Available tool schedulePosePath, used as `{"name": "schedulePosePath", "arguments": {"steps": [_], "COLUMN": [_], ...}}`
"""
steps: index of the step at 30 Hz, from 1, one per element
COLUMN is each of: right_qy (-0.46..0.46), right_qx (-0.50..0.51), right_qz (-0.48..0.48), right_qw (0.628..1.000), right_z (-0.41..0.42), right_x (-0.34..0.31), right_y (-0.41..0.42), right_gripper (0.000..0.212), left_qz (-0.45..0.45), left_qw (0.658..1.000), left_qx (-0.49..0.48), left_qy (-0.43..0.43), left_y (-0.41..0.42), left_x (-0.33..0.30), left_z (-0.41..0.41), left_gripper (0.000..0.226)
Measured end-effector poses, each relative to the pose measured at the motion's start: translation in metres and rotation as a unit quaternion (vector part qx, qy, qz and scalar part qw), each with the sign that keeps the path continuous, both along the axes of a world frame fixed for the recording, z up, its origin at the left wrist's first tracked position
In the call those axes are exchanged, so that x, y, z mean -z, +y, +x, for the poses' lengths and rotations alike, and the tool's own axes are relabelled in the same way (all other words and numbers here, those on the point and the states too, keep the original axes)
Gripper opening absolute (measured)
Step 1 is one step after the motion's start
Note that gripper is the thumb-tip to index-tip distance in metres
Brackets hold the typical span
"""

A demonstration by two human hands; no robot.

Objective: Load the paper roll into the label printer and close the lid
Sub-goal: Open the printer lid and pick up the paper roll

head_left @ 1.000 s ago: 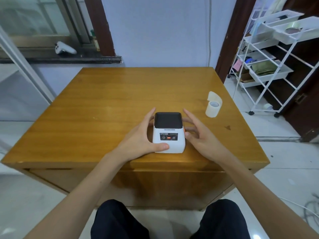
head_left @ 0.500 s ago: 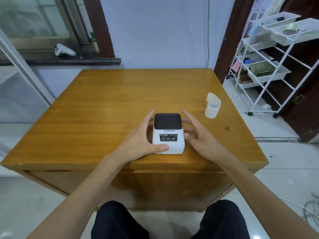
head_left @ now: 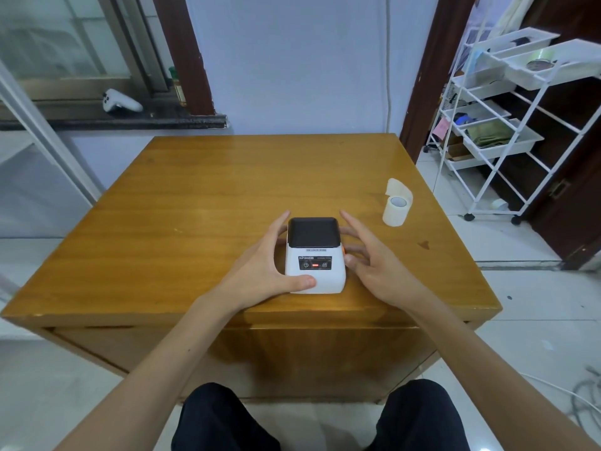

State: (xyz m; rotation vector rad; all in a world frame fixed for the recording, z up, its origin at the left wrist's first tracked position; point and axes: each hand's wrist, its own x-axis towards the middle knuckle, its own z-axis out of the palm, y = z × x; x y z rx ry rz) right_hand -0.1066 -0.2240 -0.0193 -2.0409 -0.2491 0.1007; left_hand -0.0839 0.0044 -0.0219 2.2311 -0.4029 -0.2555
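A small white label printer (head_left: 314, 255) with a dark lid stands near the front edge of the wooden table (head_left: 201, 203); its lid is down and a red light shows on its front panel. My left hand (head_left: 263, 268) grips the printer's left side, thumb across the lower front. My right hand (head_left: 374, 265) rests against the printer's right side with its fingers spread, fingertips by the orange side button. A white paper roll (head_left: 395, 211) stands upright on the table to the right of the printer, its loose end curling up behind it.
A white wire rack on wheels (head_left: 507, 131) with trays stands right of the table. A white controller (head_left: 120, 102) lies on the window ledge at the back left. White cables (head_left: 585, 402) trail over the floor at the lower right.
The view has shifted slightly. My right hand's fingers have spread a little at the printer's right side. The printer, the roll and my left hand stay where they were.
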Motion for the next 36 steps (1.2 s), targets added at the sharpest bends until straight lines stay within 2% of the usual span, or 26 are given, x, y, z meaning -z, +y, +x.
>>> {"name": "schedulePosePath", "arguments": {"steps": [9,12,17,22,27,31,36], "right_qy": [-0.023,-0.014,0.009,0.027,0.050,0.071,0.100], "right_qx": [0.003,0.013,0.032,0.044,0.051,0.081,0.126], "right_qz": [-0.037,-0.004,0.071,0.111,0.121,0.087,0.070], "right_qw": [0.999,1.000,0.997,0.993,0.990,0.990,0.985], "right_z": [-0.003,-0.001,0.005,0.012,0.020,0.032,0.050], "right_x": [0.000,0.001,-0.003,-0.006,-0.012,-0.022,-0.029], "right_y": [0.003,0.002,0.003,0.003,0.001,0.007,0.017], "right_gripper": [0.068,0.065,0.045,0.039,0.037,0.032,0.048], "left_qz": [-0.014,-0.014,-0.013,-0.018,-0.016,-0.017,-0.026], "left_qw": [1.000,1.000,1.000,1.000,1.000,1.000,1.000], "left_qx": [0.004,0.003,0.004,0.005,0.008,0.009,0.011], "left_qy": [0.002,0.001,0.004,0.005,0.000,-0.002,0.002], "left_y": [0.001,0.002,0.001,0.002,0.002,0.001,0.002], "left_x": [0.000,-0.001,-0.002,-0.002,-0.001,-0.003,-0.003], "left_z": [-0.001,-0.001,-0.002,-0.002,-0.001,-0.002,-0.003], "left_gripper": [0.130,0.130,0.129,0.128,0.126,0.127,0.131]}}
